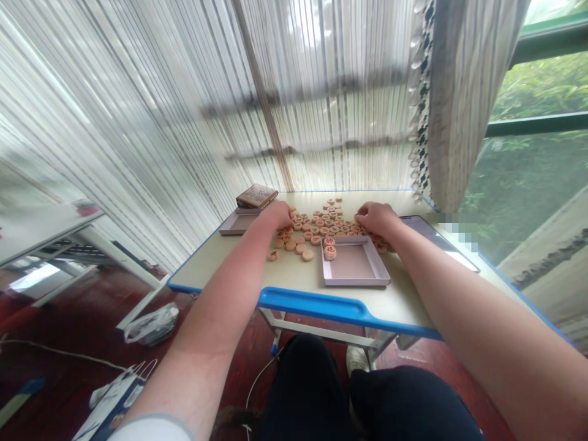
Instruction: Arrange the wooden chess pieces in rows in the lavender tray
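Note:
Several round wooden chess pieces (321, 223) with red and dark characters lie scattered on a beige table with a blue edge (316, 304). My left hand (277, 215) rests curled at the left edge of the pile, fingers closed over pieces. My right hand (376, 217) is closed in a pinch at the pile's right side, on what looks like a piece. A shallow grey box tray (356, 271) sits in front of the pile, with two pieces (329, 247) in its far left corner.
A second grey tray (239, 223) lies at the far left with a folded wooden board (256, 196) propped on it. A tablet (441, 242) lies at the right. Striped curtains hang behind. A plastic bag (151, 324) and cables lie on the floor.

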Tool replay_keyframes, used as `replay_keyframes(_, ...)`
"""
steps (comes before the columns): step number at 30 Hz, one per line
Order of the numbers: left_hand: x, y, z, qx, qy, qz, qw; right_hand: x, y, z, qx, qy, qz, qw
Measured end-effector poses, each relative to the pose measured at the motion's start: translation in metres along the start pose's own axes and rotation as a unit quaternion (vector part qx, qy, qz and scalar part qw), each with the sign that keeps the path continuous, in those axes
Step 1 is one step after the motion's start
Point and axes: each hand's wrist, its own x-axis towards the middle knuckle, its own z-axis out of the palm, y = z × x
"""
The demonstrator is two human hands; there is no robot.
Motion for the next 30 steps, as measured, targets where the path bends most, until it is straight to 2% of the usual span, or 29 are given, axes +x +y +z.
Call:
replay_keyframes(3,0.0,0.0,0.003,0.001,0.008,0.008,1.0,-0.006,-0.006,-0.009,0.018,0.061,-0.011,0.998)
replay_keyframes(5,0.001,-0.001,0.003,-0.002,0.008,0.013,1.0,-0.014,-0.014,-0.02,0.023,0.071,-0.04,0.996)
replay_keyframes(7,0.001,-0.002,0.003,-0.002,0.009,0.01,1.0,-0.025,-0.026,-0.035,0.024,0.018,-0.064,0.998)
replay_keyframes(10,0.0,-0.002,0.002,0.001,0.014,-0.004,1.0,-0.048,-0.046,-0.055,-0.018,-0.135,-0.101,0.985)
replay_keyframes(14,-0.001,-0.002,0.003,0.004,0.023,-0.007,1.0,-0.07,-0.063,-0.061,-0.09,-0.24,-0.143,0.956)
replay_keyframes(19,0.001,-0.001,0.007,-0.008,0.042,0.026,0.999,-0.07,-0.063,-0.055,-0.119,-0.259,-0.129,0.95)
replay_keyframes(23,0.002,0.0,0.008,-0.002,0.066,0.042,0.997,-0.07,-0.063,-0.06,-0.114,-0.265,-0.141,0.947)
replay_keyframes(30,0.001,0.001,0.004,-0.013,0.051,0.039,0.998,-0.079,-0.066,-0.07,-0.139,-0.292,-0.142,0.936)
